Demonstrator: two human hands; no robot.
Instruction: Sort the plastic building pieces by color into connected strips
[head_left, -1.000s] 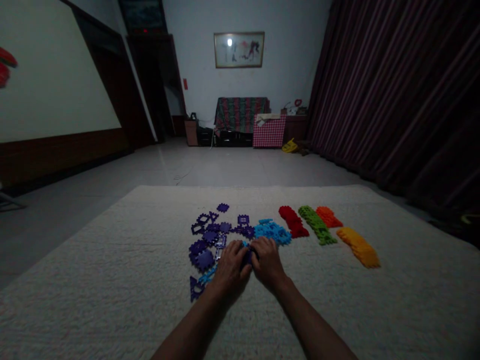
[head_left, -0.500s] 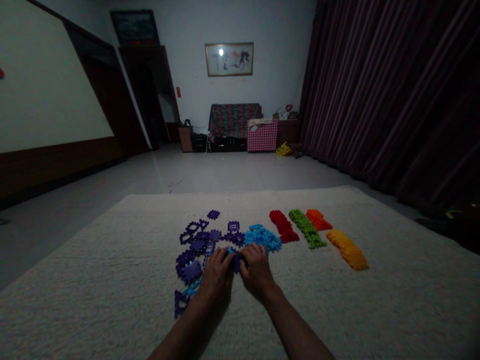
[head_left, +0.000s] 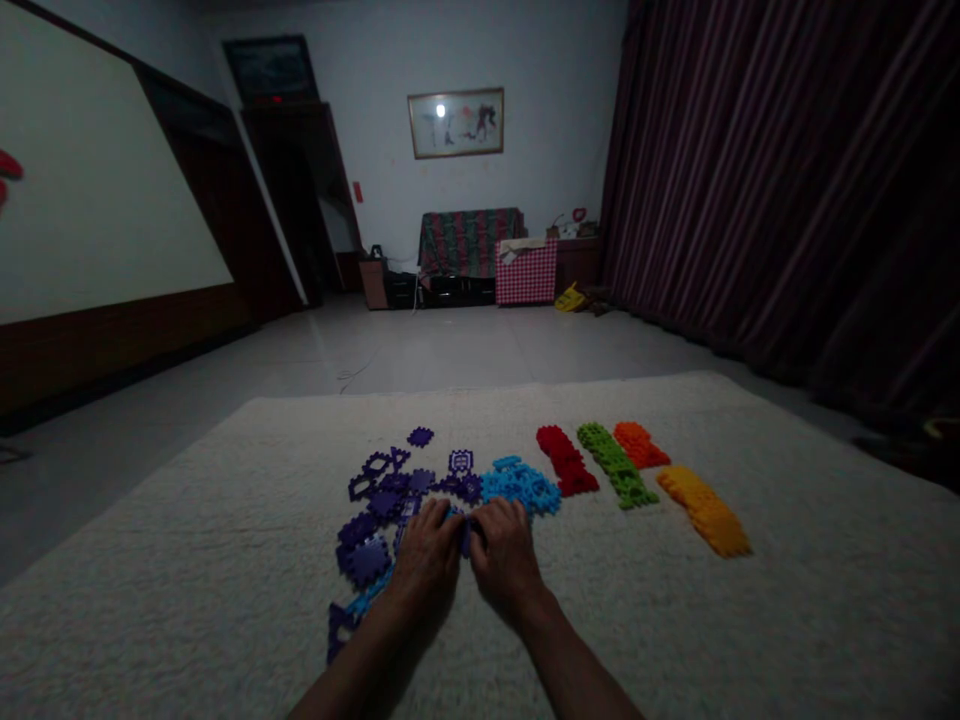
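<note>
My left hand (head_left: 429,552) and my right hand (head_left: 504,552) meet above the mat, fingers closed from either side on a purple interlocking plastic tile (head_left: 466,541). Most of the tile is hidden by the fingers. A bit of light blue plastic (head_left: 452,512) shows at my left fingertips; whether it is joined to the tile I cannot tell. Loose purple toothed tiles (head_left: 367,560), some solid and some open-framed, spread left of and beyond my left hand. A light blue piece (head_left: 369,596) lies beside my left wrist. Just beyond my right hand is a heap of light blue tiles (head_left: 521,484).
Farther right on the pale mat (head_left: 637,610) are rows of red tiles (head_left: 566,462), green tiles (head_left: 616,468), orange tiles (head_left: 640,445) and yellow tiles (head_left: 705,512). Beyond the mat are a tiled floor (head_left: 450,350), a low cabinet (head_left: 457,290) and a dark curtain (head_left: 697,200).
The view has shifted slightly. Both hands stay together on the purple tile, which now shows less between the fingers. The surrounding tiles keep their arrangement.
</note>
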